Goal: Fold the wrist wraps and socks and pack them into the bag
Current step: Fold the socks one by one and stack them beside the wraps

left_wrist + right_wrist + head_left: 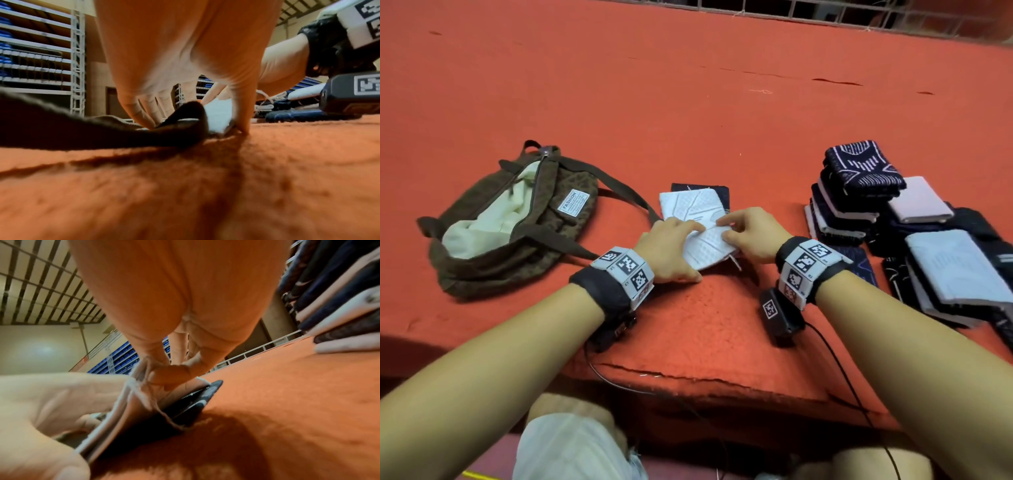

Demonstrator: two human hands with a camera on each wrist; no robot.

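Note:
A white sock lies partly folded in the middle of the red cloth, on top of a dark folded piece. My left hand holds the sock's near left part, its fingers on top and its thumb at the near edge. My right hand pinches the sock's right edge between thumb and forefinger. The brown bag lies to the left, unzipped, with pale lining showing. Its strap runs up to my left hand.
Stacks of folded dark and white pieces stand at the right, one topped by a dark patterned piece, another by a white one. The cloth-covered surface stretches far back. Its front edge is close to my forearms.

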